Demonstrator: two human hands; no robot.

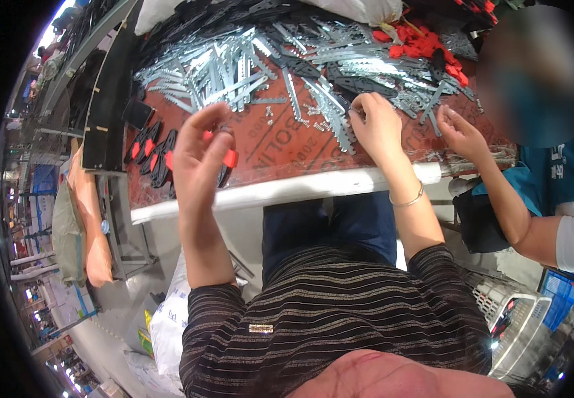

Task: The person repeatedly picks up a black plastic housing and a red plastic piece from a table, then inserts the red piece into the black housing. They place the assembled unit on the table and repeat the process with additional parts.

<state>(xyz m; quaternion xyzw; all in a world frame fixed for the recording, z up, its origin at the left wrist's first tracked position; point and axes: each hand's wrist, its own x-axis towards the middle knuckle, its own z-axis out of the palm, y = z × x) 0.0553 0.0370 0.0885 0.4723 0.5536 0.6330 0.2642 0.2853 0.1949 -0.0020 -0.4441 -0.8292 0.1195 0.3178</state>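
My left hand (199, 156) is raised over the left front of the table, fingers bent and thumb apart from them. Behind it show red pads (230, 158) and a black part of what looks like a plastic clamp; no hold on it is visible. Black clamps with red pads (161, 156) lie to its left. My right hand (378, 129) is over the metal pieces with its fingers curled together; what they pinch, if anything, is hidden. Beneath and beside it lie notched metal bars (330, 109), heaped with other bars (224, 73) toward the back.
Red plastic parts (426, 46) and black clamp parts (181, 30) are piled at the back of the red-brown table (254, 156). A white roll (287, 189) edges its front. To my right a co-worker's hand (462, 136) is near the bars. A white crate (516, 318) stands lower right.
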